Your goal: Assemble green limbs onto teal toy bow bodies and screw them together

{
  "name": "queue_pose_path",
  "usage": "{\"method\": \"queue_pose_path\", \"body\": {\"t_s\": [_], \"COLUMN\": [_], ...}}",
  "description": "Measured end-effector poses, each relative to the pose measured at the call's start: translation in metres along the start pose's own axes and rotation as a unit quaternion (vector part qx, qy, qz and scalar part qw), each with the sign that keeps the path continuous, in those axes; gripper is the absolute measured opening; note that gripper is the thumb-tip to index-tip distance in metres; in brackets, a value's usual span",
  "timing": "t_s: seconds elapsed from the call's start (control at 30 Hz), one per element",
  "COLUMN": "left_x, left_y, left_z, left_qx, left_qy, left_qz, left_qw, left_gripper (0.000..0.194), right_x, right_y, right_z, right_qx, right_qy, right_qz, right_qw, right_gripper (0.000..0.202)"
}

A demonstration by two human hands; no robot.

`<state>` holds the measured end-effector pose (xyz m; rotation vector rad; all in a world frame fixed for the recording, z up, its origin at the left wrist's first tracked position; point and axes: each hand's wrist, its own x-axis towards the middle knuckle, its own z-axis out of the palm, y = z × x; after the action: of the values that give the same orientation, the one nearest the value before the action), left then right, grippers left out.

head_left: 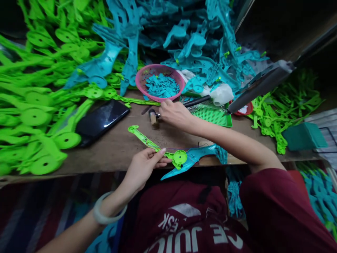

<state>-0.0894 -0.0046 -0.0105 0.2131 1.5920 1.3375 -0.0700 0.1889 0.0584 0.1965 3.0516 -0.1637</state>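
My left hand [147, 167] pinches a slim, curved lime-green plastic part [143, 138] near the table's front edge. The part's round end [179, 159] lies over a blue plastic piece [201, 153], which reaches past the edge. Farther back, my right hand [173, 113] is closed over the middle of a hammer [153, 117]. Its head shows left of the fingers and its black handle sticks out to the right; the fingertips are partly hidden. The tip of a long green part [142, 101] lies right by those fingers.
A pink basket [137, 86] of small blue pieces stands behind the hands, beside a green mesh tray [213, 116]. A black phone [102, 121] lies left. Green parts [34, 116] and blue parts [195, 45] are heaped around. A grey bar-like object [260, 88] slants in from the right.
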Motion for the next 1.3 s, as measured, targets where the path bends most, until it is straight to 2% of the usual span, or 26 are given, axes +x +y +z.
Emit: {"method": "queue_pose_path", "body": {"t_s": [0.07,0.13,0.27,0.33,0.4,0.47,0.5,0.57,0.63,0.7,0.8,0.9,1.03,1.13,1.3], "left_x": [0.002,0.004,0.006,0.005,0.000,-0.006,-0.008,-0.011,-0.008,-0.003,0.004,0.007,0.011,0.012,0.012], "left_y": [-0.001,-0.002,-0.004,-0.007,-0.012,-0.019,-0.022,-0.028,-0.031,-0.033,-0.034,-0.035,-0.039,-0.039,-0.025], "left_z": [-0.002,-0.003,-0.006,-0.009,-0.012,-0.014,-0.014,-0.012,-0.011,-0.011,-0.013,-0.018,-0.027,-0.030,-0.020], "left_qx": [0.008,0.018,0.099,0.198,0.301,0.363,0.378,0.409,0.441,0.461,0.459,0.442,0.425,0.450,0.495], "left_qy": [0.005,0.002,-0.041,-0.040,0.030,0.113,0.134,0.116,0.072,0.045,0.028,0.006,-0.042,-0.084,-0.074], "left_qz": [0.010,0.018,0.022,0.066,0.195,0.357,0.421,0.489,0.509,0.513,0.516,0.526,0.529,0.525,0.525], "left_qw": [1.000,1.000,0.994,0.977,0.933,0.853,0.814,0.762,0.736,0.723,0.723,0.727,0.733,0.718,0.688], "left_gripper": [0.052,0.049,0.044,0.042,0.038,0.029,0.024,0.022,0.026,0.024,0.021,0.020,0.026,0.029,0.025], "right_x": [-0.013,-0.039,-0.098,-0.117,-0.126,-0.129,-0.129,-0.132,-0.135,-0.139,-0.144,-0.147,-0.151,-0.154,-0.163], "right_y": [-0.001,-0.006,-0.015,-0.017,-0.020,-0.026,-0.030,-0.041,-0.052,-0.063,-0.072,-0.072,-0.064,-0.057,-0.045], "right_z": [0.003,0.005,0.024,0.042,0.058,0.068,0.070,0.070,0.067,0.066,0.066,0.067,0.069,0.071,0.072], "right_qx": [-0.001,0.005,0.166,0.222,0.223,0.233,0.245,0.269,0.266,0.240,0.198,0.177,0.215,0.222,0.129], "right_qy": [-0.002,-0.012,-0.011,0.018,0.057,0.090,0.096,0.086,0.054,0.019,-0.018,-0.034,-0.013,0.031,0.062], "right_qz": [-0.011,-0.024,-0.026,-0.015,-0.014,-0.007,0.006,0.039,0.063,0.074,0.082,0.083,0.071,0.064,0.060], "right_qw": [1.000,1.000,0.986,0.975,0.973,0.968,0.965,0.959,0.960,0.968,0.977,0.980,0.974,0.972,0.988], "right_gripper": [0.028,0.023,0.036,0.033,0.020,0.023,0.025,0.026,0.025,0.024,0.026,0.025,0.026,0.030,0.030]}}
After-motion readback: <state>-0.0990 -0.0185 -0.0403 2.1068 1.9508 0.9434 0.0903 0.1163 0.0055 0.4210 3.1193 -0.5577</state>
